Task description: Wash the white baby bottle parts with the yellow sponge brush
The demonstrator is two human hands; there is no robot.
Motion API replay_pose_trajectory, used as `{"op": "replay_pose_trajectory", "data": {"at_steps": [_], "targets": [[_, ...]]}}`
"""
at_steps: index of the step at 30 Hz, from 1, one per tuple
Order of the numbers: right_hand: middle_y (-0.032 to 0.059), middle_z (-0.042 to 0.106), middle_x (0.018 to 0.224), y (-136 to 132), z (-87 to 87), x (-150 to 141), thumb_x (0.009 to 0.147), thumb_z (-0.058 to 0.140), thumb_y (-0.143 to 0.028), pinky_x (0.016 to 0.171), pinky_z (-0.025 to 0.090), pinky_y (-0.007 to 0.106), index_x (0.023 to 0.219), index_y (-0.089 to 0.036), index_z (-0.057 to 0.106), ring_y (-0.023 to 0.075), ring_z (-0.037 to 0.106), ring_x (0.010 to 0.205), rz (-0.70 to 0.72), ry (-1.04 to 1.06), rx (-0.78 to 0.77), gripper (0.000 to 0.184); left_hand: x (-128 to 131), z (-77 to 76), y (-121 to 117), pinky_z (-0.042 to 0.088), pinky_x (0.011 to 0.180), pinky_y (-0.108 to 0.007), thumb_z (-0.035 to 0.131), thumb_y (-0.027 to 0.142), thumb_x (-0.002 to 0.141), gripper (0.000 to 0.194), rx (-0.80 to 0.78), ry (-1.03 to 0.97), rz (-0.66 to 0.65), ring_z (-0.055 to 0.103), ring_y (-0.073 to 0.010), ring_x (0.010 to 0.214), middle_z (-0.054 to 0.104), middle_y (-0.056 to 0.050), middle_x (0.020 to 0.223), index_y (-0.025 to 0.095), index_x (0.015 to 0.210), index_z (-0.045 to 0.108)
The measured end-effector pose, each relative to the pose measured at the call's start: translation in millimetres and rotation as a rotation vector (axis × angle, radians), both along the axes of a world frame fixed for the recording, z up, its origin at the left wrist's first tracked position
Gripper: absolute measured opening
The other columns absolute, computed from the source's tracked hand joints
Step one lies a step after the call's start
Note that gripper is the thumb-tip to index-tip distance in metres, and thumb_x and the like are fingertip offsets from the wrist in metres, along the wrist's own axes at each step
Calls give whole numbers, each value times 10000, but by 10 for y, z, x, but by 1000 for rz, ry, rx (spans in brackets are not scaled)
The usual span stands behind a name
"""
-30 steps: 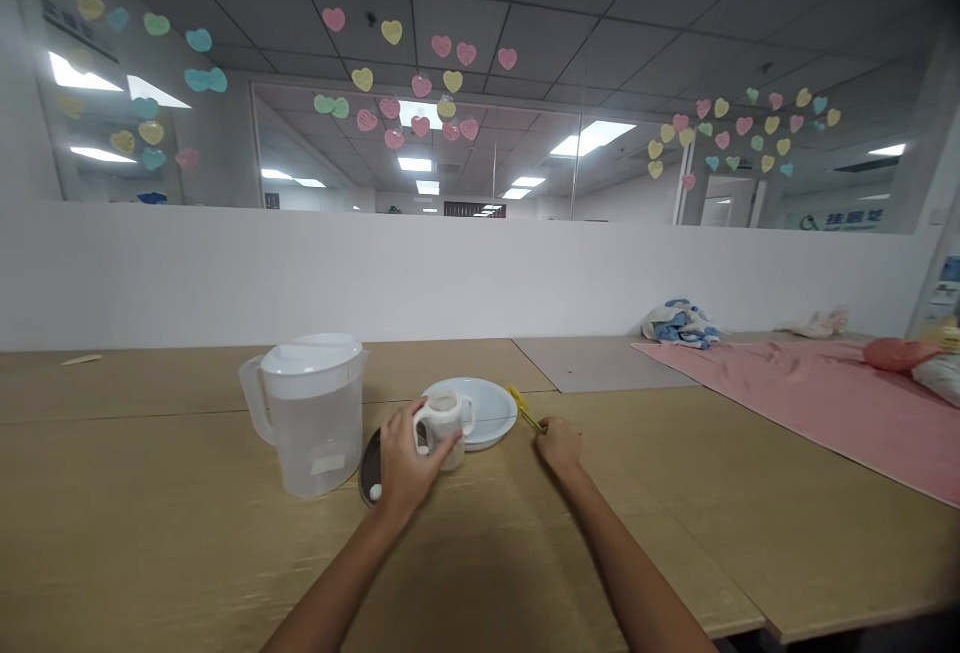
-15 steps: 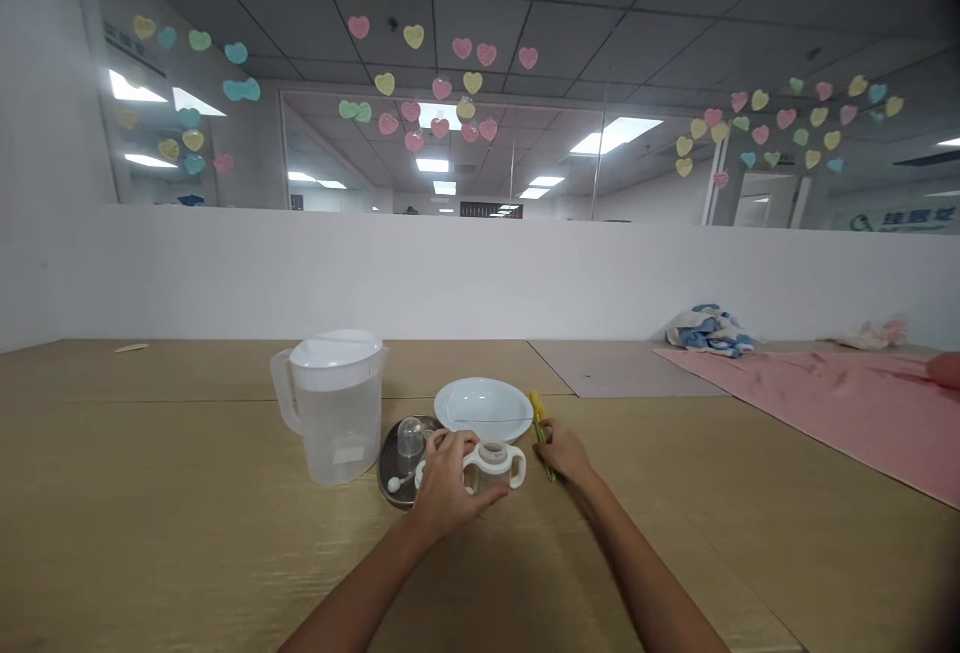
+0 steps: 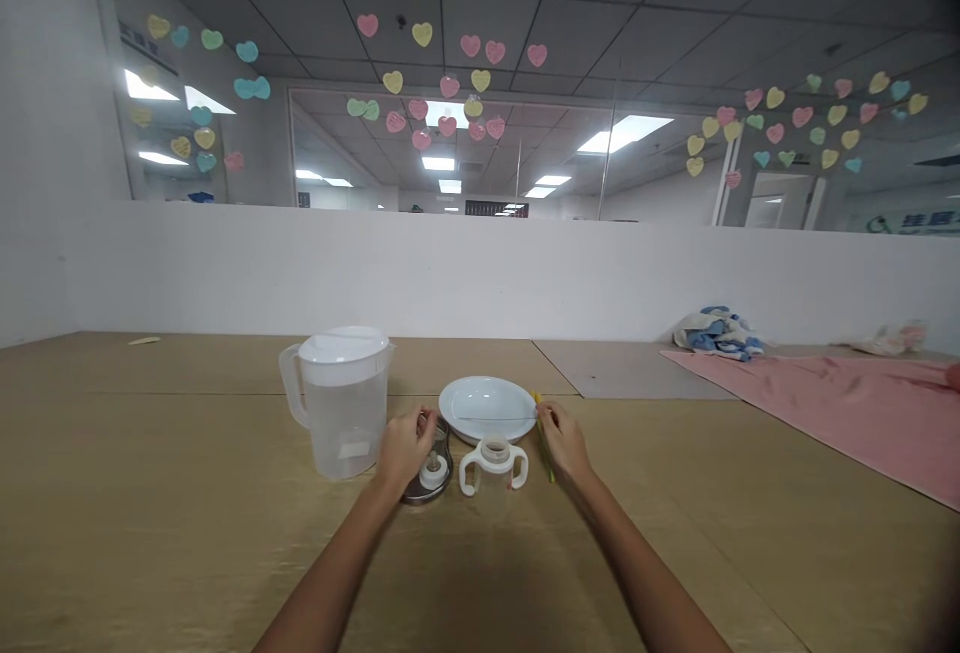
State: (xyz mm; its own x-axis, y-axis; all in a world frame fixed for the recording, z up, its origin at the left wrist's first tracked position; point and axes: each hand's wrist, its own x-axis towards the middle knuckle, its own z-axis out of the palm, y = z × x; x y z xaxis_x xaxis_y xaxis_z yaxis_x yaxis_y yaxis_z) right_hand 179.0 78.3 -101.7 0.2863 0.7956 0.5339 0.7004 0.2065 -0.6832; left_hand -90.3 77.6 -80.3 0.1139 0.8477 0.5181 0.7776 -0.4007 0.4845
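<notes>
Bottle, just released by my left hand, stands open and unsupported at the bowl's six o'clock. That hand curls over the tray at the bottle's nine; my right hand bunches by the yellow stick at two. Whether either pinches anything, I can't tell.

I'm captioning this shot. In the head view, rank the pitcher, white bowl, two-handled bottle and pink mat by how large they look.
1. Pink mat, though the right edge cuts it off
2. Pitcher
3. White bowl
4. Two-handled bottle, narrower than the bowl despite standing nearer the camera
</notes>
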Motion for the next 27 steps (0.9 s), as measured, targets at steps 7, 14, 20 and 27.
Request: {"op": "replay_pose_trajectory", "data": {"at_steps": [7, 14, 20, 27], "targets": [[-33, 473, 512, 81, -46, -63, 685, 521, -425, 523, 319, 231, 652, -178, 574, 128, 450, 521, 115, 94, 35, 255, -44, -61, 97, 417, 675, -254, 458, 306, 841, 232, -165, 267, 11, 633, -207, 819, 684, -77, 837, 201, 822, 664], [-31, 500, 518, 121, -45, -37, 557, 665, -384, 413, 301, 211, 696, -147, 591, 88, 413, 433, 265, 607, -41, 284, -63, -80, 137, 431, 724, -226, 496, 283, 813, 216, -238, 134, -65, 631, -170, 861, 701, -33, 910, 235, 870, 699], [-22, 516, 538, 77, -4, -5, 581, 670, -350, 420, 336, 204, 850, -107, 643, 69, 415, 437, 299, 715, -49, 364, -106, -142, 210, 442, 708, -223, 536, 211, 753, 192, -298, 67, -87, 642, -173, 827, 715, -23, 868, 208, 813, 719], [11, 569, 550, 140, -77, -23, 623, 596, -386, 463, 374, 236, 882, -110, 682, 123, 492, 496, 189, 485, -60, 388, -127, -183, 221, 428, 677, -205, 521, 94, 726, 217, -297, 72, -73, 649, -161, 787, 713, -46, 817, 186, 800, 703]]}}
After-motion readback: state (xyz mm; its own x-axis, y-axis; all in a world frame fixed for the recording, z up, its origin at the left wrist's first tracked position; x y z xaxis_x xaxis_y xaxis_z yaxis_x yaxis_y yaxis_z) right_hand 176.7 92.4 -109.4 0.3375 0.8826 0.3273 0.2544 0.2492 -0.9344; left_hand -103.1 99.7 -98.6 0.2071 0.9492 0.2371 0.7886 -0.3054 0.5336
